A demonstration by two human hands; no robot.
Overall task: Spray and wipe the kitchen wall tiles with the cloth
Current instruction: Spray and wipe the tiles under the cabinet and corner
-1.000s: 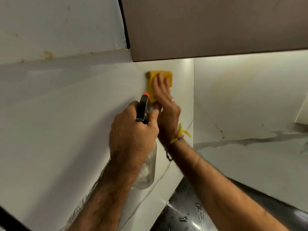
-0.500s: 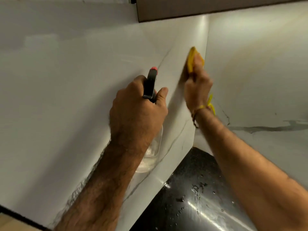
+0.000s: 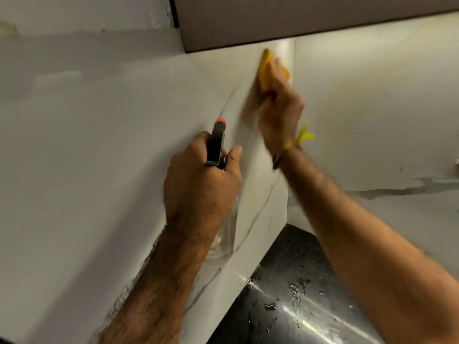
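right hand (image 3: 279, 108) presses yellow cloth (image 3: 267, 70) flat on white wall tiles (image 3: 124, 120), high up just left of the corner, under the cabinet (image 3: 298, 18); blurred. left hand (image 3: 201, 184) lower and apart, gripping spray bottle (image 3: 224, 234), nozzle facing the tiles. wet black desk (image 3: 285, 306) below.

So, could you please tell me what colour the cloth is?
Yellow cloth, head view.
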